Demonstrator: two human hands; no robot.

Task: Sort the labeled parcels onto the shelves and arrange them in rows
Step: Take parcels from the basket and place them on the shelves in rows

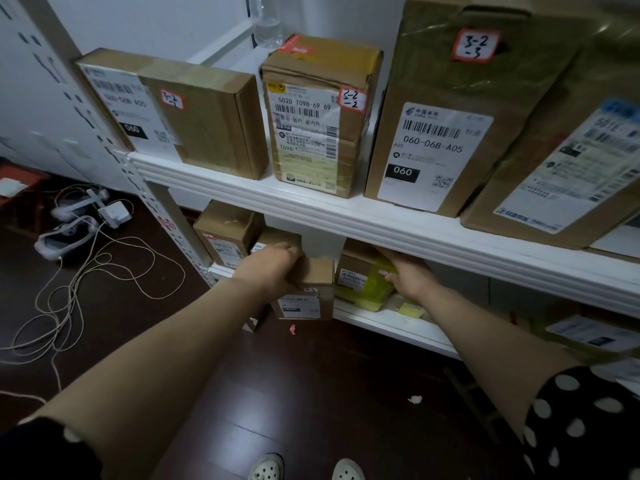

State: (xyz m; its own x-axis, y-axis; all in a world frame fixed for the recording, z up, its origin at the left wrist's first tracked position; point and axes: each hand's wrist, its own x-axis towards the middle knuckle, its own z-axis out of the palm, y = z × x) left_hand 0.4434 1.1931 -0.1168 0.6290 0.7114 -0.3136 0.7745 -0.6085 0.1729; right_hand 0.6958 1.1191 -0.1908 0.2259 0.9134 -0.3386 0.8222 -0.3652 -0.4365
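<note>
My left hand [273,266] grips the top of a small cardboard parcel [308,294] at the front edge of the lower shelf [391,325]. My right hand [410,273] reaches under the upper shelf [311,209] and holds the right side of a parcel wrapped in yellow tape [363,280]; its fingertips are hidden by the shelf. A brown box [225,232] stands at the lower shelf's left end. On the upper shelf, labelled parcels stand in a row: a flat box [180,109], a small box [315,116], a tall box [460,109] and another [568,168].
White shelf upright [156,202] at the left. Tangled cables [86,271], a white charger [114,213] and white shoes [64,237] lie on the dark wood floor at left. More parcels [588,336] lie at the right. A clear bottle [266,19] stands behind the boxes.
</note>
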